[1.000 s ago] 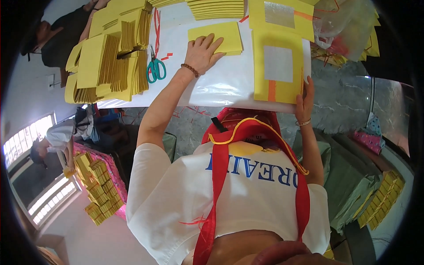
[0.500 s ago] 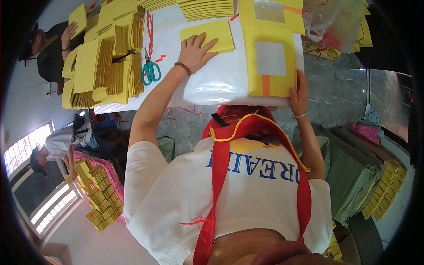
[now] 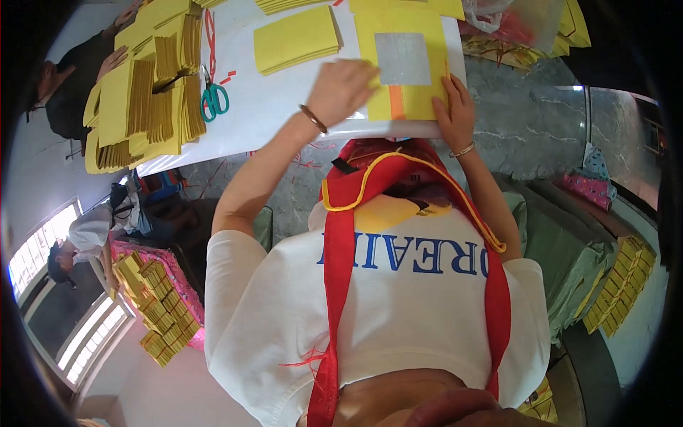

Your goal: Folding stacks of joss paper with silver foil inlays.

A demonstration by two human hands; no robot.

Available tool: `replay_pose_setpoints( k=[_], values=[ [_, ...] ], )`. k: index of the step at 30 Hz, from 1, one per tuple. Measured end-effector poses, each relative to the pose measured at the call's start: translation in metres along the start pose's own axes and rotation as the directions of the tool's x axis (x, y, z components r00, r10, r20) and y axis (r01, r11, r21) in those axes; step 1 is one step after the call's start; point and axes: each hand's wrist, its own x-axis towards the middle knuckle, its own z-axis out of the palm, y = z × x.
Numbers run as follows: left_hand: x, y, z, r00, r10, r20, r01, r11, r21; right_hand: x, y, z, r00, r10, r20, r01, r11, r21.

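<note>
At the far left of the white table (image 3: 270, 114) we see upright bundles of yellow paper (image 3: 153, 99), and just beside them green-handled scissors (image 3: 213, 99) lie flat. A flat yellow stack (image 3: 295, 39) lies further right, apart from our hands. Our left hand (image 3: 341, 89), with a bracelet on the wrist, lies with fingers spread on the left edge of the yellow sheet with a silver square (image 3: 405, 64); it presses and does not grip. This sheet lies at the near edge of the table. Our right hand (image 3: 455, 110) rests open on its lower right corner, fingers flat on the paper.
</note>
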Motion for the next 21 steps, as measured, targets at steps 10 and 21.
replay_pose_setpoints(
  k=[10, 21],
  values=[
    [-0.005, 0.047, 0.018, 0.995, 0.044, 0.085, -0.049, 0.997, 0.057, 0.0, 0.001, -0.007, 0.996, 0.038, -0.076, -0.016, 0.962, 0.273],
    [0.003, 0.039, 0.018, 0.998, -0.013, 0.054, 0.027, 0.964, -0.264, -0.002, 0.015, -0.008, 0.998, -0.057, -0.009, 0.057, 0.952, 0.302]
  ],
)
